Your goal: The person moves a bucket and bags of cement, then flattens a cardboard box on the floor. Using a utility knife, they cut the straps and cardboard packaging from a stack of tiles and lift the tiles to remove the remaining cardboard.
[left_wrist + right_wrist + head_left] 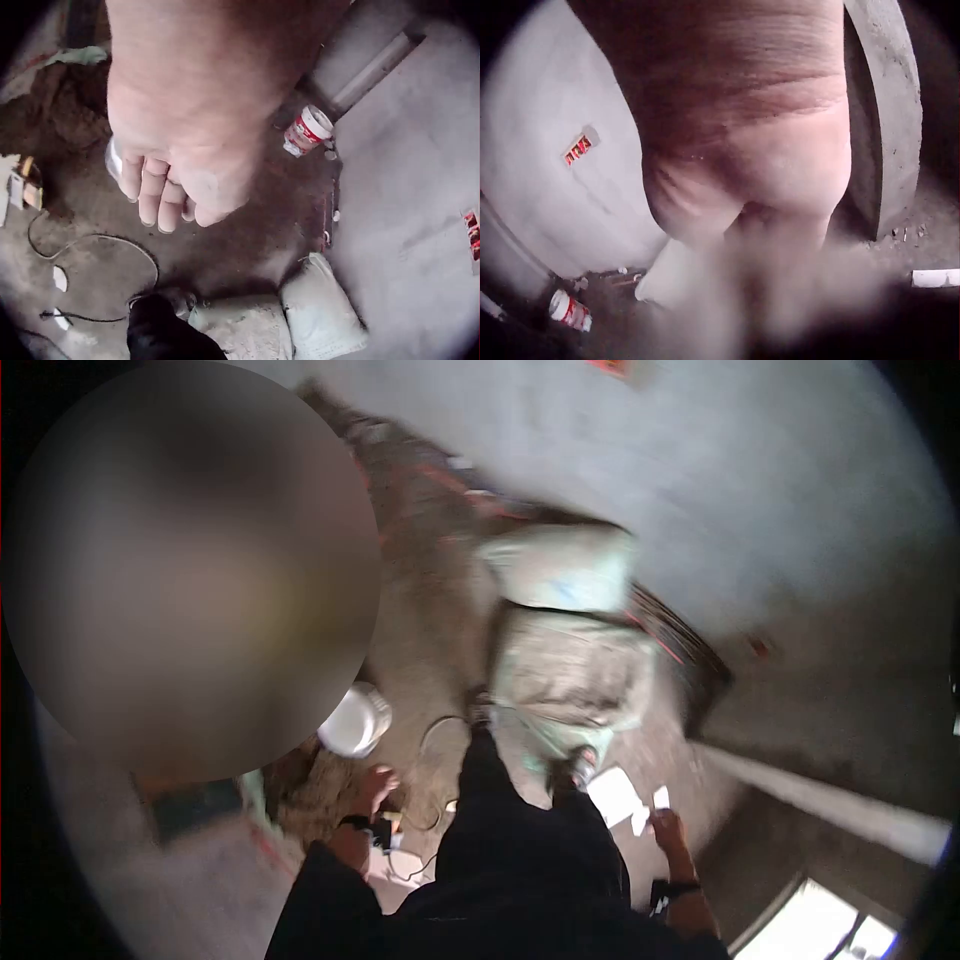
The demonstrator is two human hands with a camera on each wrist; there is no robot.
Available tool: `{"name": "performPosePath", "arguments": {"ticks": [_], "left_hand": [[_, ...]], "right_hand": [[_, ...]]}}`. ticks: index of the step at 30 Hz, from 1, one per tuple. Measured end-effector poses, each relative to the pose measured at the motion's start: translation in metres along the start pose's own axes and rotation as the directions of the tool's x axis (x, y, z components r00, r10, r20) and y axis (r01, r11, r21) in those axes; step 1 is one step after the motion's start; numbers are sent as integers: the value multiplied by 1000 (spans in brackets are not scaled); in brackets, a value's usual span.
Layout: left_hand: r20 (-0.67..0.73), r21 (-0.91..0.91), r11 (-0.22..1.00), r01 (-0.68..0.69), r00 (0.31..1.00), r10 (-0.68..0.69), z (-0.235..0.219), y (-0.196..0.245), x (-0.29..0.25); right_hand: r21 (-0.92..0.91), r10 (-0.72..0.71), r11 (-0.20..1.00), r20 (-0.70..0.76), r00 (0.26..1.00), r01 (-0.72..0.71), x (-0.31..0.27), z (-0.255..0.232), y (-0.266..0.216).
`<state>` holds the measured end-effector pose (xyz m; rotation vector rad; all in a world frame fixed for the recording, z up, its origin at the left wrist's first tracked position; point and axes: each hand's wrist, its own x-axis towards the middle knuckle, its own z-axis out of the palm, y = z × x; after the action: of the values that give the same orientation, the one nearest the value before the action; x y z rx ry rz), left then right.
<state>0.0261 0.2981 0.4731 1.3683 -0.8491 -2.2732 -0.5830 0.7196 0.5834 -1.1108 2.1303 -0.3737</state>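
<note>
My left hand (376, 788) hangs low at the left of the head view. In the left wrist view this hand (184, 169) holds nothing, its fingers loosely bent above the floor. On the other side, my right hand (669, 828) hangs beside my leg, close to a small white piece (661, 797) and a white sheet-like piece (615, 796). The right wrist view shows the palm side of the right hand (772, 165); its fingers are too blurred to tell whether they hold anything.
Two filled sacks (575, 665) lie in front of my feet, near the wall. A white bucket (355, 720) stands on the left, and a cord (112, 238) loops over the floor. A red and white bucket (308, 130) is by the wall.
</note>
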Motion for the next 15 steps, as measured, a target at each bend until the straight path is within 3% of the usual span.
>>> {"name": "performPosePath", "arguments": {"ticks": [1,2,3,4,5,6,7,9,10,12,13,14,15], "left_hand": [[-109,290,956,46,994,-15,17,-11,-25],[-217,540,829,145,976,-29,35,-21,-50],[-290,761,587,278,954,-77,57,-27,-59],[-265,855,443,271,961,-76,81,-20,-68],[-234,928,276,250,968,-89,101,-16,-78],[-236,927,281,249,969,-78,105,-27,-76],[-239,912,324,252,968,-79,101,-47,-73],[-221,901,360,243,970,-101,103,-62,-65],[-190,905,364,218,975,-112,115,-58,-59],[-132,898,393,200,972,-194,126,-56,-30],[-102,897,403,181,972,-210,131,-58,-10],[-59,919,379,108,989,-138,135,-59,10],[-18,937,347,44,997,-76,138,-63,22]], "right_hand": [[189,207,959,48,977,-212,-1,-20,-27],[23,-34,999,34,999,33,-9,-12,2],[245,314,907,145,938,-342,-17,-10,19],[-114,-271,953,85,959,280,-23,20,103],[280,95,954,55,994,-106,-29,17,98],[611,442,650,179,879,-452,-47,11,91],[611,445,650,176,878,-452,-63,6,90],[777,461,535,60,885,-331,-94,-2,88],[778,477,533,47,878,-332,-110,-6,83],[758,690,423,86,719,-496,-140,-18,36],[728,658,499,33,752,-469,-161,-14,18],[689,618,575,-12,786,-441,-179,-4,3],[680,614,572,16,789,-459,-198,7,-12]]}}
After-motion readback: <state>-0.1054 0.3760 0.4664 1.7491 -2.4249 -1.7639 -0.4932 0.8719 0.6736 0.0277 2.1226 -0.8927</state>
